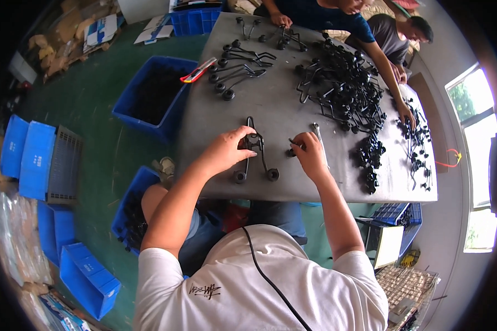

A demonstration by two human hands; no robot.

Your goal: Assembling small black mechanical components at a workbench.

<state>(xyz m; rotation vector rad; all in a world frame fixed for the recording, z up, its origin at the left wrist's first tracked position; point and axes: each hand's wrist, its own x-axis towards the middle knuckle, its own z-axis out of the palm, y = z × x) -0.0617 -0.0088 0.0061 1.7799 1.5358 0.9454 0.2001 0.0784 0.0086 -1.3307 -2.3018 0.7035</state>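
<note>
My left hand (226,150) is closed on a black bent-rod part (264,154) with round ends, which lies on the grey metal table (204,154) before me. Thumb and fingers pinch it about its middle, where a small black bracket-like piece sits across the rods. To the right, apart from that part, my right hand (310,151) pinches a small dark piece (296,143), mostly hidden by the fingers. Just beyond the right hand lies a silver wrench (319,135), partly covered by it.
Several more bent rods (234,71) and a red utility knife (199,70) lie at the table's left. A tangled black pile (348,83) covers the right. Across the table, a person's hand (406,113) reaches to small parts. A blue crate (149,91) stands left.
</note>
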